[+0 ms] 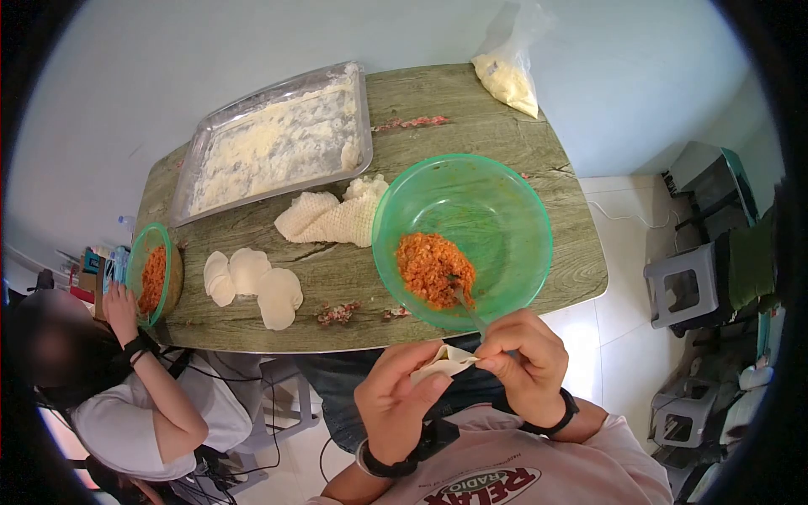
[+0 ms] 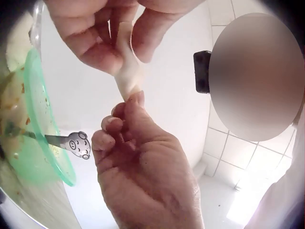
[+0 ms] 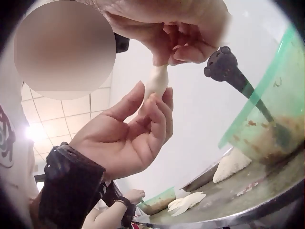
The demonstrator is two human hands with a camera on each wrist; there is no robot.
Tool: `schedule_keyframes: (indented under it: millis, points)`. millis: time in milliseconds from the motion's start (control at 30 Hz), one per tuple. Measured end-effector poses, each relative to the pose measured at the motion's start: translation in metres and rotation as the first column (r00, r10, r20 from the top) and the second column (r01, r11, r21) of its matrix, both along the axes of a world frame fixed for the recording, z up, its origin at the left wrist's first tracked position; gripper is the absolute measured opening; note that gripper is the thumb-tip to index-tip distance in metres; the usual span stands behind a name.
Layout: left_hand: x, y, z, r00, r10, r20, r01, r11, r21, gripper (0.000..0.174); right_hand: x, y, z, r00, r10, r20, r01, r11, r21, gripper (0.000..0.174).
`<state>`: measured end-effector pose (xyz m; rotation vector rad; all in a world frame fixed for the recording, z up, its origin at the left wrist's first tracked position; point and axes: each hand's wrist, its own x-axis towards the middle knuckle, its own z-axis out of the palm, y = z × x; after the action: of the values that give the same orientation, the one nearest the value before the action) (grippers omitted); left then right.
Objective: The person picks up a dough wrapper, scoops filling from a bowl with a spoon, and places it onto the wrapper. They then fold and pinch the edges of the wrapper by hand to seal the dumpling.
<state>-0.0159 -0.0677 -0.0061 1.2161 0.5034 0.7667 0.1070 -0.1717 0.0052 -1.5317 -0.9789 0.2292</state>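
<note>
A dumpling [image 1: 450, 362] of white dough, folded over and partly pinched along its edge, is held between my two hands above my lap. My left hand [image 1: 400, 396] holds its body between thumb and fingers. At the other end, my right hand [image 1: 530, 362] pinches the tip of the dough with thumb and forefinger. Just beyond the hands stands a green bowl [image 1: 522, 185] with orange-red minced filling [image 1: 433, 265] in it. A spoon [image 3: 240, 83] with an animal-head handle leans in the bowl, its handle over the rim near my right hand.
Round dough wrappers [image 1: 278, 299] lie left of the bowl, below a bunched white cloth [image 1: 324, 217]. Behind are a floury metal tray [image 1: 367, 126] and a plastic bag [image 1: 509, 80] of pale powder. At left, another person [image 1: 172, 412] touches a second filling bowl [image 1: 177, 282]. Grey stools [image 1: 682, 286] stand right.
</note>
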Motion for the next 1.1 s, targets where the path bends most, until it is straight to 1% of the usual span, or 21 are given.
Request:
schedule_keyframes:
  millis: [33, 100, 133, 167, 200, 233, 333, 433, 500, 533, 600, 633, 700, 767, 833, 900, 967, 1033, 1067, 1100]
  points:
    - [0.000, 0.000, -0.002, 1.000, -0.019, -0.002, 0.019, 1.000, -0.006, 0.026, -0.001, 0.000, 0.003, 1.000, 0.002, 0.000, -0.002, 1.000, 0.000, 0.019]
    - [0.000, 0.000, -0.001, 1.000, -0.009, 0.000, 0.009, 1.000, -0.016, 0.025, -0.003, 0.001, 0.011, 0.993, -0.005, -0.120, -0.001, 0.999, -0.050, 0.017]
    - [0.000, 0.000, 0.000, 1.000, -0.001, 0.001, 0.001, 1.000, -0.028, 0.025, -0.003, 0.003, 0.011, 0.993, -0.006, -0.120, 0.000, 0.999, -0.051, 0.017]
    - [-0.001, 0.001, 0.001, 1.000, -0.003, 0.001, 0.003, 1.000, -0.029, 0.025, -0.003, 0.004, 0.010, 0.999, -0.001, -0.049, -0.002, 0.999, -0.044, 0.016]
    - [-0.002, 0.002, 0.004, 0.998, -0.063, -0.006, 0.063, 0.997, 0.033, 0.025, -0.003, 0.004, 0.009, 1.000, 0.005, 0.022, -0.004, 0.999, -0.037, 0.015]
    - [-0.003, 0.003, 0.005, 0.992, -0.121, -0.017, 0.123, 0.988, 0.095, 0.028, -0.002, 0.004, 0.008, 1.000, 0.003, 0.022, -0.003, 0.999, -0.038, 0.015]
    - [-0.002, 0.001, 0.007, 0.991, -0.135, -0.014, 0.136, 0.986, 0.099, 0.028, -0.002, 0.002, 0.004, 1.000, 0.011, 0.004, -0.011, 0.999, -0.042, 0.015]
    - [-0.002, 0.000, 0.007, 0.991, -0.132, -0.021, 0.133, 0.988, 0.081, 0.027, -0.001, 0.000, 0.002, 1.000, -0.005, -0.008, 0.005, 1.000, -0.031, 0.014]
    - [-0.002, 0.001, 0.007, 0.992, -0.121, -0.021, 0.122, 0.987, 0.106, 0.027, -0.001, -0.001, 0.002, 0.998, 0.022, -0.065, -0.023, 1.000, -0.001, 0.016]
    - [-0.002, 0.001, 0.007, 0.994, -0.108, -0.021, 0.110, 0.985, 0.132, 0.027, -0.001, -0.001, 0.002, 0.998, 0.022, -0.065, -0.023, 1.000, -0.001, 0.016]
    - [-0.001, 0.001, 0.007, 0.996, -0.085, -0.026, 0.087, 0.986, 0.141, 0.027, 0.001, 0.000, 0.004, 0.991, 0.069, -0.114, -0.066, 0.997, 0.030, 0.019]
    - [-0.001, 0.001, 0.007, 0.998, -0.061, -0.032, 0.065, 0.987, 0.149, 0.026, 0.001, 0.000, 0.007, 0.991, 0.069, -0.114, -0.067, 0.997, 0.029, 0.019]
    - [0.000, 0.001, 0.009, 0.997, -0.066, -0.047, 0.072, 0.984, 0.161, 0.026, -0.002, 0.001, 0.016, 0.988, 0.022, -0.156, -0.031, 0.998, -0.053, 0.021]
    - [-0.001, 0.001, 0.009, 0.996, -0.070, -0.061, 0.080, 0.981, 0.174, 0.026, -0.003, 0.002, 0.012, 0.987, 0.027, -0.158, -0.036, 0.998, -0.050, 0.020]
    - [-0.002, 0.000, 0.009, 0.988, -0.072, -0.136, 0.102, 0.967, 0.234, 0.027, -0.003, 0.002, 0.009, 0.986, 0.036, -0.161, -0.044, 0.998, -0.046, 0.020]
    - [-0.002, 0.001, 0.008, 0.988, -0.063, -0.144, 0.096, 0.968, 0.233, 0.028, -0.001, 0.001, 0.007, 0.989, 0.049, -0.137, -0.058, 0.996, -0.064, 0.019]
    - [-0.002, 0.000, 0.008, 0.987, -0.056, -0.151, 0.090, 0.969, 0.231, 0.029, -0.001, 0.002, 0.007, 0.988, 0.049, -0.149, -0.058, 0.997, -0.055, 0.018]
    - [-0.001, -0.001, 0.009, 0.990, -0.050, -0.132, 0.073, 0.981, 0.179, 0.028, -0.001, 0.002, 0.007, 0.986, 0.048, -0.161, -0.056, 0.997, -0.046, 0.017]
    - [0.000, -0.002, 0.010, 0.990, -0.050, -0.132, 0.074, 0.981, 0.179, 0.028, -0.001, 0.001, 0.005, 0.987, 0.043, -0.153, -0.048, 0.999, -0.024, 0.016]
    - [0.001, -0.003, 0.011, 0.992, -0.049, -0.113, 0.063, 0.990, 0.126, 0.027, -0.001, 0.001, 0.004, 0.989, 0.039, -0.146, -0.039, 0.999, -0.001, 0.016]
